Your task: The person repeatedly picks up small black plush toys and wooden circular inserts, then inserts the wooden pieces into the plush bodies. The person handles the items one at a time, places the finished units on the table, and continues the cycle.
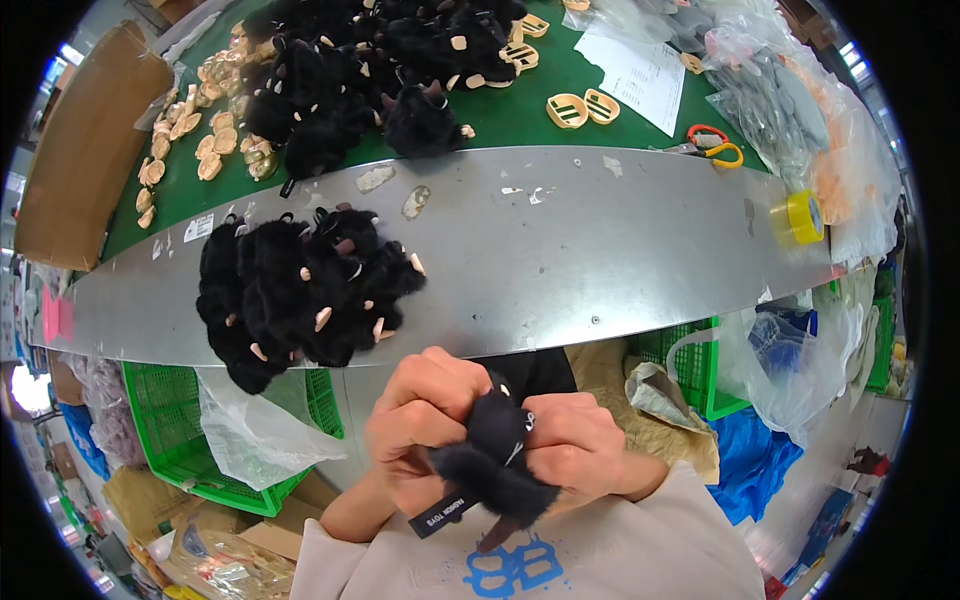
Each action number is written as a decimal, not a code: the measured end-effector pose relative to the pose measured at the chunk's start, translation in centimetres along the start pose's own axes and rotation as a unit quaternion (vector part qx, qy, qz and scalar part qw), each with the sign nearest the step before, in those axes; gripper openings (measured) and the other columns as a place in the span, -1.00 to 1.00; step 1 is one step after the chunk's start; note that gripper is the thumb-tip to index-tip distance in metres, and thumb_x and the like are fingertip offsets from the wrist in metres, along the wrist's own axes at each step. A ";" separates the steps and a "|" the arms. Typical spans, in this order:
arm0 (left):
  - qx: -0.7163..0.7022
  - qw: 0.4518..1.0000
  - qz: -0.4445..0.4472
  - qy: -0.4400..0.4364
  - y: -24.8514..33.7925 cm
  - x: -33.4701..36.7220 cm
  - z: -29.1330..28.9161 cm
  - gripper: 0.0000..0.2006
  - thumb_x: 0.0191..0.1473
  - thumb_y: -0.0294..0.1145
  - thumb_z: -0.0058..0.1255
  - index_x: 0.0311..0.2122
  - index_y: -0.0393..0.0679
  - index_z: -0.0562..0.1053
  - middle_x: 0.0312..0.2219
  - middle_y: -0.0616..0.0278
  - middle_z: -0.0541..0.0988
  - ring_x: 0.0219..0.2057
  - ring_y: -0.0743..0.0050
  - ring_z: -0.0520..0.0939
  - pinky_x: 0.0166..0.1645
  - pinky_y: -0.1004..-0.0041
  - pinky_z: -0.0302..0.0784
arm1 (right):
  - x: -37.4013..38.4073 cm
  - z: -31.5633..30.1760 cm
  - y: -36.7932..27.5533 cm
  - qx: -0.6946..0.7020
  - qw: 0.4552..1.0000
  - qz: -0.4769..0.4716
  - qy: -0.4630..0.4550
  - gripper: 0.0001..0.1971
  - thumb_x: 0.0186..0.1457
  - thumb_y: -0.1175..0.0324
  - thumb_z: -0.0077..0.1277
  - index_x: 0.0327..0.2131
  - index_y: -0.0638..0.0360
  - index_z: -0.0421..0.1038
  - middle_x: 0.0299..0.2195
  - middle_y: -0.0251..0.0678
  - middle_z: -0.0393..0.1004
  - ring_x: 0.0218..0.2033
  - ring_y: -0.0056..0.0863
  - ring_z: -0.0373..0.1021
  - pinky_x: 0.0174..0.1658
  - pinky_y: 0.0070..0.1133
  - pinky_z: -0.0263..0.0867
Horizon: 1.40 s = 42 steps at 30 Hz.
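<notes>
Close to my body, below the table's front edge, both hands grip one black plush toy (492,465). My left hand (425,420) is closed round its left side, and my right hand (575,445) pinches its right side. A black fabric tag (440,515) hangs from the toy, and a brown horn-like piece (497,535) points downward. White thread or cord shows near my right fingers; the fingertips themselves are partly hidden by the plush. On the metal strip ahead and to the left lies a pile of similar black plush toys (300,290).
A larger heap of black plush (390,60) covers the green tabletop's far side. Beige plastic shells (210,150), open compartments (582,108), a paper sheet (640,75), scissors (715,147) and yellow tape (803,217) lie around. Green crates (165,440) stand below, left and right.
</notes>
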State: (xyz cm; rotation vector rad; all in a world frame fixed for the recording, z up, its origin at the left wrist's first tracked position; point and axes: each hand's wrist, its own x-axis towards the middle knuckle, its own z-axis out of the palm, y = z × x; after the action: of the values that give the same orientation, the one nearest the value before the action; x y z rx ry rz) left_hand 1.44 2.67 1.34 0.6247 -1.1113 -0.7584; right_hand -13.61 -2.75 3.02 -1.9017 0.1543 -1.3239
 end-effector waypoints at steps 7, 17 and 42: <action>0.126 0.991 -0.023 0.048 0.2 -1.1 0.4 -0.71 -0.08 -0.37 0.31 -0.46 -0.25 0.38 -0.35 0.14 0.36 -0.35 0.27 0.49 -0.31 0.39 0.44 | -1.1 1.4 1.0 -0.110 0.990 -0.002 0.091 -0.73 -0.45 0.53 0.15 -0.50 0.31 0.39 -0.51 -0.23 0.41 -0.69 -0.47 0.18 -0.65 -0.62 0.13; 0.293 0.956 -0.017 0.016 0.5 -1.3 -0.1 -0.72 -0.20 -0.54 0.26 -0.60 -0.18 0.30 -0.27 0.12 0.25 -0.46 0.32 0.41 -0.35 0.38 0.43 | -1.2 0.9 1.1 -0.162 0.974 0.112 0.108 -0.69 -0.33 0.61 0.24 -0.38 0.26 0.44 -0.44 -0.17 0.48 -0.62 -0.44 0.37 -0.55 -0.66 0.30; 0.281 0.944 -0.074 0.158 0.0 -1.0 1.2 -0.35 -0.12 -0.31 0.36 0.07 -0.32 0.35 -0.13 -0.03 0.50 -0.19 0.25 0.55 -0.07 0.46 0.50 | -0.8 0.4 1.8 -0.142 0.987 0.063 0.030 -0.79 -0.15 0.36 0.16 -0.39 0.24 0.50 -0.29 -0.24 0.49 -0.31 -0.25 0.37 -0.15 -0.29 0.31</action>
State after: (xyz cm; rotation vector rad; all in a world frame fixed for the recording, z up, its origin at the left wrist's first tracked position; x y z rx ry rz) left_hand 0.09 3.42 1.16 1.2790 -0.9854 -0.4370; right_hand -13.00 -3.34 1.21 -2.0494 0.5096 -1.3298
